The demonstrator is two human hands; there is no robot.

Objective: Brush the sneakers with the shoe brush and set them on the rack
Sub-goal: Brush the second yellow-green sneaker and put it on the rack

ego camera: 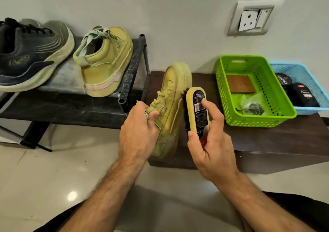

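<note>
Pale tiled floor and a plain wall frame the scene, with a low dark bench [267,139] beside a black shoe rack [131,68]. On the rack one yellow sneaker [105,62] is already set, next to a dark trainer [26,53].

The second yellow sneaker [170,110] is held above the bench's near edge, turned on its side. Its long axis runs away from the person, toe pointing toward the wall and heel nearest the body, with the sole facing right. It is gripped at the collar and laces by the left hand [138,133], thumb curled over the tongue.

The shoe brush [197,109] is clasped by the right hand [211,142], fingers wrapped round its yellow back, and its dark bristles are pressed against the sole edge.

Brushing is judged best done in short strokes along the shoe's length, with the shoe held firm and rotated so each side is reached.
</note>
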